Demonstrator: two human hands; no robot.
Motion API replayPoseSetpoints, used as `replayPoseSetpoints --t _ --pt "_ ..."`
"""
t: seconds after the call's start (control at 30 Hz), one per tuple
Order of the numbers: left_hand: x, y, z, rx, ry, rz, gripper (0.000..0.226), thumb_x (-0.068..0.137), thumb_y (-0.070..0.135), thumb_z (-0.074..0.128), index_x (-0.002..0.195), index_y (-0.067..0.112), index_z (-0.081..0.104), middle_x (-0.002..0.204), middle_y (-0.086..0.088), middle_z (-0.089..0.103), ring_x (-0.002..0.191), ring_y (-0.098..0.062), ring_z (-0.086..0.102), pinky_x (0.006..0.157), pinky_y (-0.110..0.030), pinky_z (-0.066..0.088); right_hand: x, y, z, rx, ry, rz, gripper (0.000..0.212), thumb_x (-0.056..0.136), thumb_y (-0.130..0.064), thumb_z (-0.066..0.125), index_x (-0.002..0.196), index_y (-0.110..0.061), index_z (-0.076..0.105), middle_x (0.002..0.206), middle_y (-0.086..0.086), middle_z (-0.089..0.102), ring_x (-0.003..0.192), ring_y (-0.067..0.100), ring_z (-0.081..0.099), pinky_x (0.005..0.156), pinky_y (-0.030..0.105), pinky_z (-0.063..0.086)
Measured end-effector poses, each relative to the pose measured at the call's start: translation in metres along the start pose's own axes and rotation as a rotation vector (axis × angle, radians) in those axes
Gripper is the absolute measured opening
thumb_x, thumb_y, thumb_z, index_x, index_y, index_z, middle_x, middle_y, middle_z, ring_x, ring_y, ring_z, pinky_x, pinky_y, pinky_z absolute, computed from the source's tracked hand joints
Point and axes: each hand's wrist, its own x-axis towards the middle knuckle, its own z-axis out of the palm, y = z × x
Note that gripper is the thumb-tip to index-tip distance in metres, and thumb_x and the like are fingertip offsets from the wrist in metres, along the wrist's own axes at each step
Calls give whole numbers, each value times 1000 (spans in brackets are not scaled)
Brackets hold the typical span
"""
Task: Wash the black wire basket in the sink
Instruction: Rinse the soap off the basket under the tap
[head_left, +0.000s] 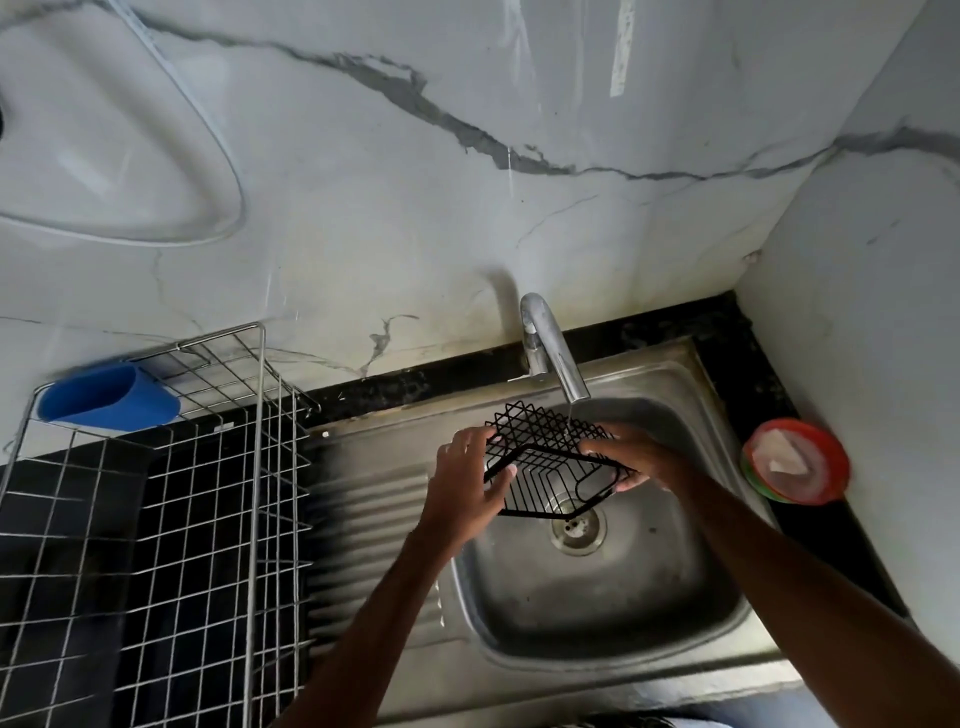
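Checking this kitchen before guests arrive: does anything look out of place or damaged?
Nothing spilled or broken. Left hand and right hand hold the black wire basket tilted under the running tap. Only the wall behind the tap shows brownish staining.

The left hand (466, 483) and right hand (635, 457) are bare, as are both forearms (382, 613).

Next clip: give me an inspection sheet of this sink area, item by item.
Surface: steel sink, ribbed drainboard on its left.
Job's things: black wire basket held over the drain, under a thin stream from the faucet.
Clutter: wire dish rack holding a blue cup; red-rimmed tub at right.
Hands: left hand and right hand each grip a side of the basket.
Cables: white cord looping at upper left.
Surroundings: marble-look wall, corner at right.
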Motion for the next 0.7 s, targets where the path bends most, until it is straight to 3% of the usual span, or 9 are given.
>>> replayPoseSetpoints --t 0.13,0.2,0.27,0.37,0.43,0.5,0.57,0.63,0.7 --pt "19 9 -3 145 -60 -11 43 95 35 62 129 11 49 132 -8 48 113 -30 53 86 -48 56 -2 0 -1 -58 -33 6 79 78 -58 77 144 -26 49 142 6 54 117 33 61 87 50 60" --pt "26 11 -3 184 -76 -52 47 98 38 62 131 8 49 138 -12 43 119 -32 52 87 -46 57 -4 -3 1 -61 -39 -40 93 67 -74 76 143 -27 51 139 2 56 121 34 60 94 47 56" --pt "33 12 0 186 -80 -83 56 99 52 58 133 8 49 142 -13 39 122 -33 50 90 -45 57 -4 -6 5 -109 -22 -74 104 59 -90 61 138 -22 57 139 5 60 126 30 58 105 42 48" --pt "42 21 4 221 -92 -96 67 99 64 48 136 8 48 140 -16 45 127 -35 48 94 -45 55 -13 -19 23 -104 2 -163 85 88 -81 35 142 -16 52 144 13 55 134 30 51 111 36 39" --pt "50 28 5 242 -97 -84 66 100 64 44 133 7 49 132 -16 56 124 -36 52 93 -46 55 -25 -35 39 -21 -15 -289 87 94 -79 26 148 -14 43 154 17 44 142 30 42 118 46 34" --pt "60 37 3 219 -116 -81 61 101 60 46 132 7 48 124 -15 64 121 -38 55 92 -48 54 -40 -47 52 -60 27 -398 70 104 -61 21 147 -9 42 154 19 42 142 30 41 116 40 35" --pt "68 42 1 212 -119 -65 53 103 51 52 132 6 48 122 -16 66 122 -38 56 92 -49 54 -49 -51 61 -96 63 -488 65 103 -60 20 153 -20 35 161 10 31 148 19 31 116 24 23" --pt "73 46 -1 235 -95 -52 46 102 41 56 132 7 47 123 -16 65 121 -37 57 90 -46 51 -54 -47 67 -108 69 -595 72 97 -75 19 159 -41 14 169 -6 9 154 9 11 125 32 16" --pt "75 48 -2 262 -60 -36 47 100 39 58 134 10 46 124 -14 65 118 -33 57 89 -43 49 -54 -39 71 -194 108 -749 70 99 -71 18 160 -39 1 169 -14 -4 155 7 -2 127 42 8"
